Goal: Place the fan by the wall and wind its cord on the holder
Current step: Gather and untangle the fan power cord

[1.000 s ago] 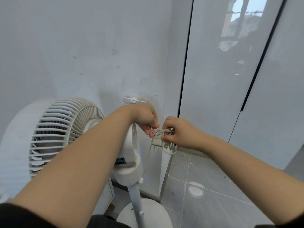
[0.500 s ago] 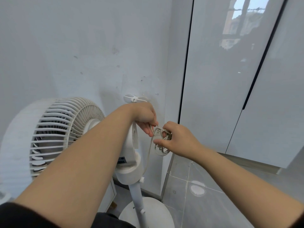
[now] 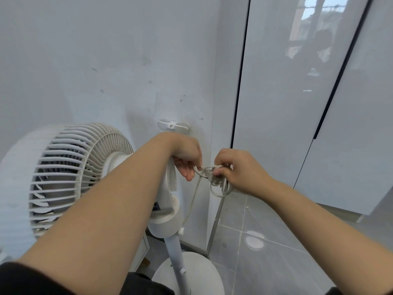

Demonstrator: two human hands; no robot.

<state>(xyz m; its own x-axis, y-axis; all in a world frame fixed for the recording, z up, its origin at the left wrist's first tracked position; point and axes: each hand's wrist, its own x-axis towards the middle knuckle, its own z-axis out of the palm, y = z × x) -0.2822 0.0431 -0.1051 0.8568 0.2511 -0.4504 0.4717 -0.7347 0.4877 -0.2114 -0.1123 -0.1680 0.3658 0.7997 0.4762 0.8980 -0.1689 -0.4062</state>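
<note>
Both bare arms reach forward and meet in the middle. The left hand (image 3: 187, 158) has its back up and its fingers curled down, with the fingertips pinched together. The right hand (image 3: 238, 171) sits just beside it, nearly touching, with the fingers bent in tight and the thumb tucked under. A dark sleeve covers the left upper arm.

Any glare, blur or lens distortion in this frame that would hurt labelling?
Head view: wide-angle bending bows the cabinet doors; their glossy faces mirror a window, no blown glare. The fan grille smears at the left edge. Left hand, right hand and cord stay fairly sharp; lighting is soft, shadows faint.
</note>
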